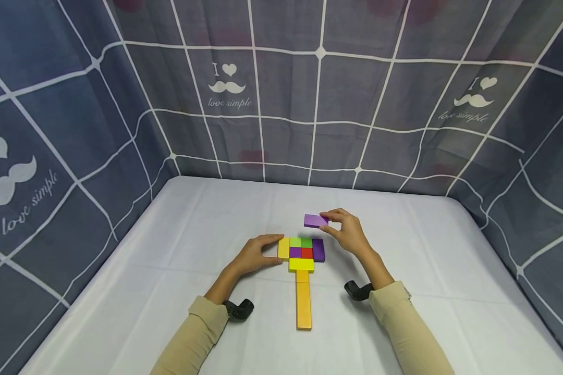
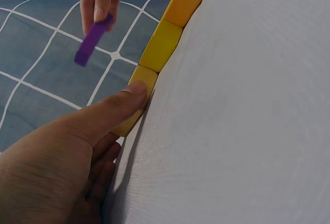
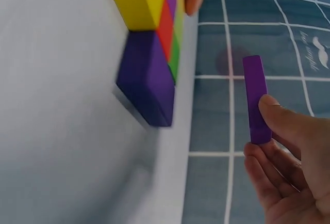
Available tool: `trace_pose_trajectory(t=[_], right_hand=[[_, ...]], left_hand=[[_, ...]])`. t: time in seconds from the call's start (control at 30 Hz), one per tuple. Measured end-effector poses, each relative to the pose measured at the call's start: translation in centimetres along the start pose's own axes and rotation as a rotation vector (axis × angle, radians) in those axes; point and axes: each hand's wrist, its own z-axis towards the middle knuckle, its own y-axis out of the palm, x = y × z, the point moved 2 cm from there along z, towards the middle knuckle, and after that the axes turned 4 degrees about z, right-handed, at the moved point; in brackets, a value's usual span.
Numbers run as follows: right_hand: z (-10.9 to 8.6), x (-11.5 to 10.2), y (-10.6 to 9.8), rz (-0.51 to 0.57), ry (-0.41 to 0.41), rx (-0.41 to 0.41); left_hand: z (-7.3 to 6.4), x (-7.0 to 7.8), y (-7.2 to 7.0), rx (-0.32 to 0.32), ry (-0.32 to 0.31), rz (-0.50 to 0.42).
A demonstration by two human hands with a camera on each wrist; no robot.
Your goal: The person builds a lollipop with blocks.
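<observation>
Between the thumb and fingers of my right hand (image 1: 349, 232) is a purple block (image 1: 315, 221), held by its right end above the far side of a flat block layout. My left hand (image 1: 253, 255) pinches the upright yellow block (image 1: 283, 249) at the layout's left edge, thumb at the near end, fingers at the far end. Beside that block sit small light green (image 1: 295, 242), green (image 1: 307, 242), purple and red (image 1: 307, 253) squares. A dark purple block (image 1: 318, 250) borders them on the right. Below lies a crosswise yellow block (image 1: 301, 265), with an orange strip (image 1: 303, 306) running toward me.
A white cloth (image 1: 159, 312) covers the table. Grey-blue curtains (image 1: 286, 83) with white grid lines rise behind it and along both sides. Each wrist wears a black camera mount, one at the left (image 1: 240, 310) and one at the right (image 1: 357, 290).
</observation>
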Motion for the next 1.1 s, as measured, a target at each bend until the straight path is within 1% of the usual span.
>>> trace_pose_trajectory(t=[0.23, 0.4, 0.8, 1.0, 1.1], right_hand=[[0.4, 0.4, 2.5, -0.002, 0.035, -0.064], [0.5, 0.9, 3.7, -0.014, 0.055, -0.101], [0.4, 1.2, 4.4, -0.044, 0.085, -0.154], [0.3, 1.4, 4.6, -0.054, 0.075, -0.158], [0.4, 1.4, 4.6, -0.055, 0.057, -0.16]], left_hand=[[0.0, -0.1, 0.0, -0.001, 0.012, -0.002], [0.0, -0.1, -0.1, -0.004, 0.015, 0.001], [0.0, -0.3, 0.1, -0.001, 0.019, 0.001], [0.0, -0.3, 0.1, 0.001, 0.018, 0.003], [0.0, -0.3, 0.1, 0.004, 0.019, 0.009]])
